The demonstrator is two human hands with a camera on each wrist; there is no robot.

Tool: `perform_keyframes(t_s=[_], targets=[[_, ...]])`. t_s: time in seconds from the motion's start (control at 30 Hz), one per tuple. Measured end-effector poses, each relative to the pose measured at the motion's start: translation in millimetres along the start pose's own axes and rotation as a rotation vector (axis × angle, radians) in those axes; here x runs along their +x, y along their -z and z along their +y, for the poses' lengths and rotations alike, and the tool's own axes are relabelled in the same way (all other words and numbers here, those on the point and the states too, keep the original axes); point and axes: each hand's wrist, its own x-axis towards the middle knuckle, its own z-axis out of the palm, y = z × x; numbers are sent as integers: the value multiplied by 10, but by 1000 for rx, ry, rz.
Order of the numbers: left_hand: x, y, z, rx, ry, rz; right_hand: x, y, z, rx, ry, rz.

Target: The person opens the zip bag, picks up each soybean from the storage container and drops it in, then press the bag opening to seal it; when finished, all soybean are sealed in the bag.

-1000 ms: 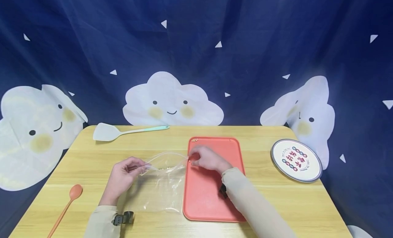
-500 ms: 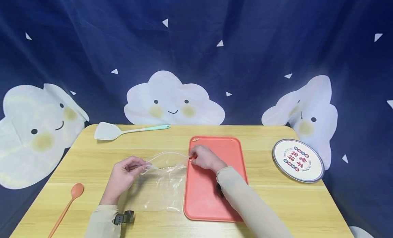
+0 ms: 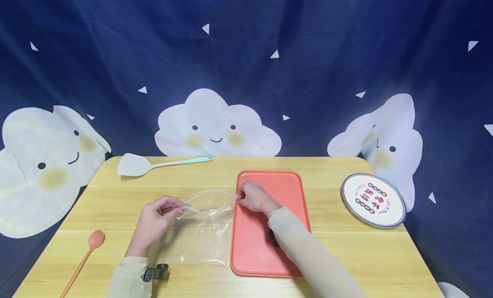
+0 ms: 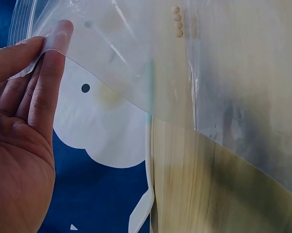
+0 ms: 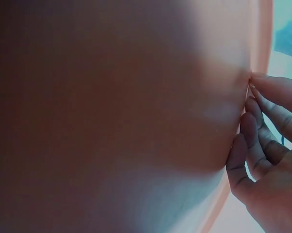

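Observation:
In the head view my left hand [image 3: 155, 221] pinches the left corner of the open mouth of a clear zip bag [image 3: 204, 238]. Several pale round soybeans [image 4: 177, 22] show through the bag in the left wrist view. My right hand [image 3: 256, 199] is over the left side of a red tray [image 3: 246, 255], fingers curled at its rim beside the bag's right corner. In the right wrist view its thumb and forefinger meet on a tiny pale soybean [image 5: 253, 88], mostly hidden by the fingertips. More soybeans [image 3: 245, 175] lie in the tray's far left corner.
A white spatula [image 3: 135, 165] with a mint handle lies along the table's far edge. An orange spoon [image 3: 96, 239] is at the left front. A printed round plate [image 3: 350, 195] sits at the right. Behind the table [image 3: 331, 255] hangs a blue cloud-patterned curtain [image 3: 246, 54].
My right fingertips have drawn together at the tray's left rim, and the right forearm has shifted slightly left. The left hand and bag have stayed in place.

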Motion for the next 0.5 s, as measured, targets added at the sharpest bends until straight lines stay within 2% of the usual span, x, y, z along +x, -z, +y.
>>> perform_keyframes(t_s=[0.13, 0.33, 0.5], targets=[[-12, 1, 8, -2, 6, 2, -23, 19, 33, 54, 22, -12], [-3, 12, 11, -2, 8, 4, -97, 114, 97, 273, 11, -14], [2, 26, 18, -4, 8, 0, -186, 211, 113, 390, 55, 29]])
